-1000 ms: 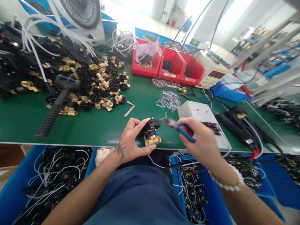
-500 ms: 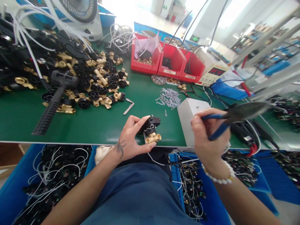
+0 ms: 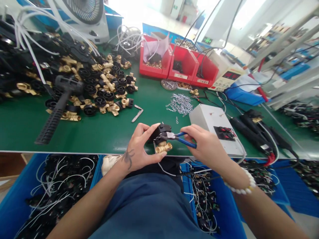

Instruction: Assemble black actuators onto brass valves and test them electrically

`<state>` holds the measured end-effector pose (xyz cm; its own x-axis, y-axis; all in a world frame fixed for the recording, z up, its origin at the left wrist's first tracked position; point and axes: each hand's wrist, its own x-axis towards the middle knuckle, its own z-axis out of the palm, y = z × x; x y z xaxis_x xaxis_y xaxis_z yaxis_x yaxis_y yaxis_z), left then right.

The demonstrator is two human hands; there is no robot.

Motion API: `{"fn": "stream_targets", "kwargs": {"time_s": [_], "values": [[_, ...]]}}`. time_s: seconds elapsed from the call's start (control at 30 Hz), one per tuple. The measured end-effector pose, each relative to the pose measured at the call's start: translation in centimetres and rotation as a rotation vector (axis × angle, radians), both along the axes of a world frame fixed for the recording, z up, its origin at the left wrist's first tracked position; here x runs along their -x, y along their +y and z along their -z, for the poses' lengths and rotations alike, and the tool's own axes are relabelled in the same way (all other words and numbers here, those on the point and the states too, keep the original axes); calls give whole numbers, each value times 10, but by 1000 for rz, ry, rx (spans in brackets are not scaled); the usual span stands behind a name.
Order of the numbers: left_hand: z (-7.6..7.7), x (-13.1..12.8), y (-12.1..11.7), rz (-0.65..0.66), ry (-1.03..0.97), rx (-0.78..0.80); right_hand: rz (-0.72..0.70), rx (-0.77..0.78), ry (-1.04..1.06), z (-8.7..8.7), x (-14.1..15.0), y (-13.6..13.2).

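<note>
- Near the centre of the frame, at the front edge of the green tabletop [image 3: 104,132], the left hand [image 3: 139,146] is curled around a small valve [image 3: 161,139] with a black top and a brass body; the fingers hide its left side.
- Just right of it, the right hand [image 3: 206,147] is closed on blue-handled pliers [image 3: 178,136], whose tip meets the valve's black top. Whether the tip grips anything is too small to make out.
- A white box [image 3: 211,122] sits behind the right hand, which covers its near corner.
- A loose pile of small metal clips [image 3: 179,103] lies above the centre.
- At upper left, a heap of black and brass parts [image 3: 99,89] is cut off by the frame edge.
- Three red bins [image 3: 179,64] stand at upper centre; their contents are hard to identify.
- Blue crates [image 3: 15,202] of wired parts sit below the tabletop, partly hidden by the person's arms and lap.
</note>
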<state>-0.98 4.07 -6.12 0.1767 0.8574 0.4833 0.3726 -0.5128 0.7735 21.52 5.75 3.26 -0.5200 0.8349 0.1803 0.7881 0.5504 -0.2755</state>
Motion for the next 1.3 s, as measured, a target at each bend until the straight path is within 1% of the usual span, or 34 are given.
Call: {"fn": "stream_targets", "kwargs": {"time_s": [0.03,0.1,0.13,0.17,0.2,0.3,0.33,0.4,0.43,0.47,0.53,0.6,0.7,0.8,0.9,1.0,1.1,1.17,1.2,1.3], "values": [[0,0,0,0,0,-3,39,-56,88,-2,0,0],[0,0,0,0,5,-8,166,-250,375,-2,1,-2],[0,0,0,1,6,-12,214,-326,480,-1,2,-2],[0,0,0,0,7,-13,221,-343,508,2,2,-3],[0,0,0,-1,8,-13,195,-300,457,5,3,-3],[0,0,0,-5,15,-2,50,37,107,9,4,-1],[0,0,0,-7,17,-2,46,106,73,7,5,0],[-1,-2,0,-8,19,-14,81,146,172,1,8,1],[-1,-2,0,-12,23,-24,75,165,242,-2,10,2],[-2,-3,1,-14,28,-35,48,189,296,-4,13,3],[-3,-5,2,-12,39,-53,-45,233,341,-4,21,3],[-4,-7,2,-1,52,-48,-110,229,356,-1,29,3],[-6,-8,0,9,62,-11,-135,193,372,4,35,2],[-7,-7,-2,-2,45,14,-176,159,354,7,35,3],[-7,-5,-3,10,73,20,-261,126,345,9,33,4],[-4,-3,0,31,97,-41,-337,114,306,11,30,7],[-2,-5,1,25,93,-92,-381,104,210,5,25,7],[-2,-7,-1,-14,58,-54,-341,39,202,-4,20,6],[-3,-9,-3,-32,17,-22,-271,-18,236,-8,16,4],[-6,-12,-8,-46,-111,59,89,-216,448,-11,4,1]]}}
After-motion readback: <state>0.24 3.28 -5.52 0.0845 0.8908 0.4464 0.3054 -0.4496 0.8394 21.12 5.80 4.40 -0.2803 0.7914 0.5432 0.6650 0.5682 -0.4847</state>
